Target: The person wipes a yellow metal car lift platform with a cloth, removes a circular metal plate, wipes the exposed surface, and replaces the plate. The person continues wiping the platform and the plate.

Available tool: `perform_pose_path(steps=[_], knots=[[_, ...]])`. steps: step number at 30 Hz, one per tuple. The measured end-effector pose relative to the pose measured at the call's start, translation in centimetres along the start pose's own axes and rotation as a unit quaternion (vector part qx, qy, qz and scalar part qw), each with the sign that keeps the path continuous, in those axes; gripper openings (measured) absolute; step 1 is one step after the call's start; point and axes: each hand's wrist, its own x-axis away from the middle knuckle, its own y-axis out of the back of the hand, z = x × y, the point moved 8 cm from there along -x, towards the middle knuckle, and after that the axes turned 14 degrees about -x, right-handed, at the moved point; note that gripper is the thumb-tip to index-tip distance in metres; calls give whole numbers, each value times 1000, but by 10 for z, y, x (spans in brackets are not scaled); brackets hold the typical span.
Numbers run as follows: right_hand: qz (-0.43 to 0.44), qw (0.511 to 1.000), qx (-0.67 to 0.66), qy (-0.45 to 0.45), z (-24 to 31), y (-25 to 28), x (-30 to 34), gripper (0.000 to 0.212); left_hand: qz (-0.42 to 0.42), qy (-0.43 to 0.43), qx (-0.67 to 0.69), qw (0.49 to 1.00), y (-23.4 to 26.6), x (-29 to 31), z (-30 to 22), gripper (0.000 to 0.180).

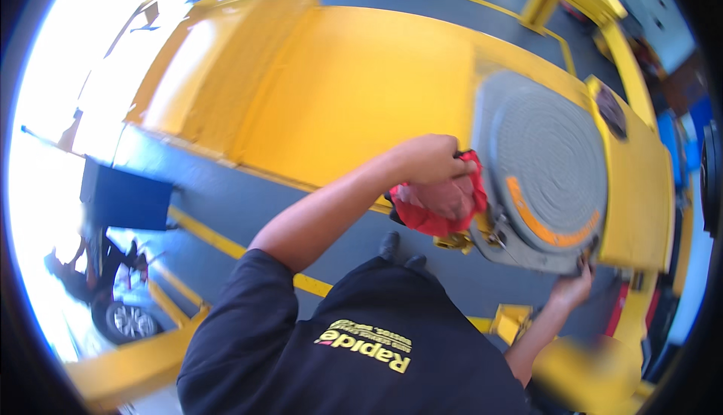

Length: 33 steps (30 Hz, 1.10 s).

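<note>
Head view: red rag (433, 221) held beside a round plate (553, 163)

Head view shows the left hand (431, 157) with its fingers curled around the rag, gripping it. The rag hangs in a loose bunch, just left of the plate. The plate is gray and lies flat on a gray base (520, 257), between the yellow ramp (361, 99) and a yellow block (640, 189).

The right hand (574, 288) is at the near right corner of the base. Its fingers are small and blurry, so I cannot tell if they grip something or just touch the edge.

To do this well, I think the rag should be kept bunched, with no loose ends near the metal bits (493, 233) by the plate, which could snag it. The right fingers should keep out of any gap where they might get pinched. A soft, even push seems best, as the plate may turn.
</note>
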Motion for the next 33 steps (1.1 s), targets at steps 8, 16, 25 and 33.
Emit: perform_pose_path(steps=[8, 16, 25, 33], knots=[[-1, 962, 242, 128, 28, 8, 12, 36, -225, 128, 113, 959, 101, 179, 113, 55], [119, 850, 330, 392, 83, -84, 72, 31, -501, 151, 236, 819, 232, 350, 275, 38], [340, 871, 245, 258, -81, -352, 277, 17, -497, 58, 464, 731, 173, 520, 485, 28], [706, 618, 282, 200, -214, -696, 585, 22, -466, 144, 655, 576, 49, 505, 584, 27]])
